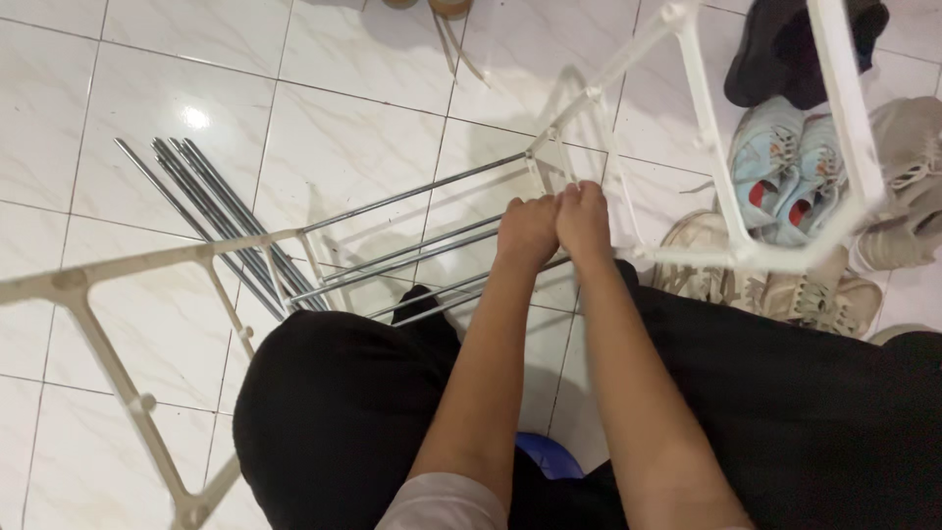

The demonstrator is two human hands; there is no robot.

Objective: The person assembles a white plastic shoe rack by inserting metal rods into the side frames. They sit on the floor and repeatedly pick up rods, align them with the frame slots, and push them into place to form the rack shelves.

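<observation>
Both forearms are bare and extend forward and downward from the person's body, converging toward a common point. The left hand (527, 231) and the right hand (583, 218) sit side by side, touching along their inner edges. Both hands are curled into closed fists, knuckles uppermost, fingers tucked under and out of sight. Wrists are roughly straight and in line with the forearms. A pale sleeve edge shows at the left elbow.
</observation>
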